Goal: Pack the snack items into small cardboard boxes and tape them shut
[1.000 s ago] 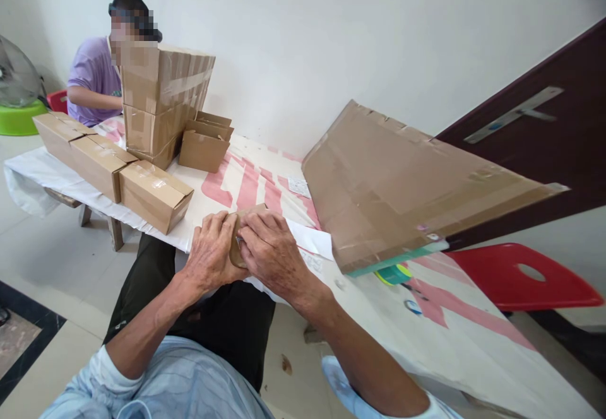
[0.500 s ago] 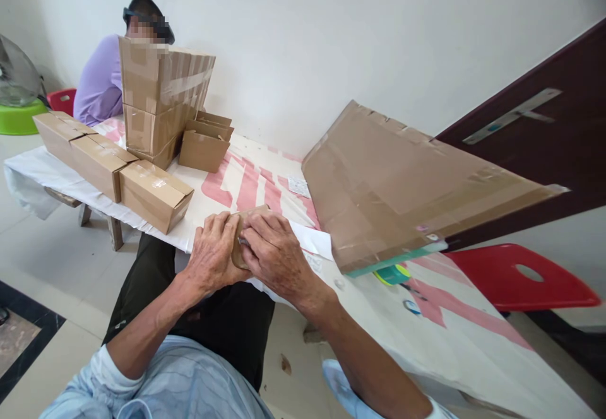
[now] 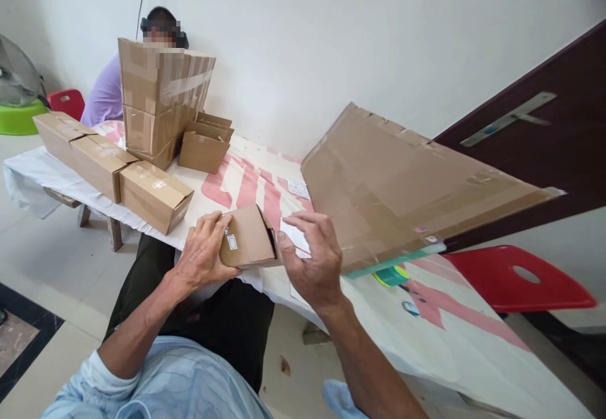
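Note:
A small brown cardboard box (image 3: 246,240) with a little white label lies at the table's near edge. My left hand (image 3: 202,252) is wrapped round its left end and grips it. My right hand (image 3: 315,256) is just right of the box, fingers spread and curved, its thumb touching the box's right end. White paper slips (image 3: 296,236) lie on the table under and behind my right hand.
A big flat cardboard sheet (image 3: 402,185) leans over the table on the right. A row of long taped boxes (image 3: 108,163), a tall stack (image 3: 158,100) and open small boxes (image 3: 204,141) stand at the left. Another person (image 3: 111,88) sits behind the stack. Red stool (image 3: 516,277) at right.
My right hand has come off the small box and moved right, opening its fingers. The box has turned so that its labelled side faces up. The person behind the stack has leaned further right.

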`<state>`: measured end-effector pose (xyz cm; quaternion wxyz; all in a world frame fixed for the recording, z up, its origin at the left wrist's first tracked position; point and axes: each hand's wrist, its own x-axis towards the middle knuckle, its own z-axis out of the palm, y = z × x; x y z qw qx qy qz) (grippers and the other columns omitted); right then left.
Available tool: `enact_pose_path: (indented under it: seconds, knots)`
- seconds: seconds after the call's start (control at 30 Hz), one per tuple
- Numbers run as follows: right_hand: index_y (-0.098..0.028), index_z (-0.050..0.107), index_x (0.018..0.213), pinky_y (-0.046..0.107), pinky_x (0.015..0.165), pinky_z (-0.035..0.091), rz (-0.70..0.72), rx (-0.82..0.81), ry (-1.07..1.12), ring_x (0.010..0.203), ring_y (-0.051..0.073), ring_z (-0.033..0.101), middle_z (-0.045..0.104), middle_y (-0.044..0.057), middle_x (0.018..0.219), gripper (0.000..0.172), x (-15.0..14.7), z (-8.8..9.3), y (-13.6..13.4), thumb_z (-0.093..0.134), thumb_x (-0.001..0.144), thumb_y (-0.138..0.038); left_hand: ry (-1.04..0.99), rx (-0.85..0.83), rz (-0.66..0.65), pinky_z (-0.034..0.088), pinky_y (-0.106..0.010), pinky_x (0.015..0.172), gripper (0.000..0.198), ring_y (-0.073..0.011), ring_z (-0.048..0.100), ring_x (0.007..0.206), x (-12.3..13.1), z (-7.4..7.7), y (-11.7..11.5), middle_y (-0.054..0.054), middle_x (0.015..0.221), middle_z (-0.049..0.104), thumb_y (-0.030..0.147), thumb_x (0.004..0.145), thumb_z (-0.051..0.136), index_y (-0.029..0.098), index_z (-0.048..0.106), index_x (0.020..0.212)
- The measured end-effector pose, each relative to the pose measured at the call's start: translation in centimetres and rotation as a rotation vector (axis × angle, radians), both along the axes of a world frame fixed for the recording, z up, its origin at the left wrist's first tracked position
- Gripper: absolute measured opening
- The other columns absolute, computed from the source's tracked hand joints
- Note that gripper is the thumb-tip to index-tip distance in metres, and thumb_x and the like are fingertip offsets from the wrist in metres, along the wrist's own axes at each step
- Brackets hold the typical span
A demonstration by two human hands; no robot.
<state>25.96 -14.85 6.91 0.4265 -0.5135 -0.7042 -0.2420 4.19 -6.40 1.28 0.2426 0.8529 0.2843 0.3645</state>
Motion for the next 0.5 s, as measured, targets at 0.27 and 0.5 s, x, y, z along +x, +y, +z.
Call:
enact_pose_path:
  seconds: [0.27, 0.5]
  knots:
    - [-0.024, 0.067, 0.137, 0.053, 0.111, 0.054, 0.036, -0.473, 0.162, 0.128, 0.032, 0.065, 0.069, 0.013, 0.136, 0.041, 3.5, -5.5, 1.0, 0.065, 0.102, -0.045, -0.088, -0.194, -0.119, 0.034, -0.060, 0.133, 0.118, -0.0435, 0.042, 0.158, -4.7, -5.3, 3.9, -0.020, 0.169, 0.042, 0.025, 0.069, 0.090, 0.022, 0.028, 0.170]
    - [-0.022, 0.067, 0.133, 0.052, 0.111, 0.054, -0.097, -0.456, 0.238, 0.128, 0.032, 0.065, 0.070, 0.016, 0.134, 0.039, 7.4, -9.1, 2.5, 0.053, 0.105, -0.046, -0.329, -0.442, -0.097, 0.044, -0.061, 0.123, 0.109, -0.0449, 0.041, 0.159, -4.9, -6.9, 5.6, -0.022, 0.169, 0.043, 0.057, 0.068, 0.097, 0.025, 0.041, 0.156]
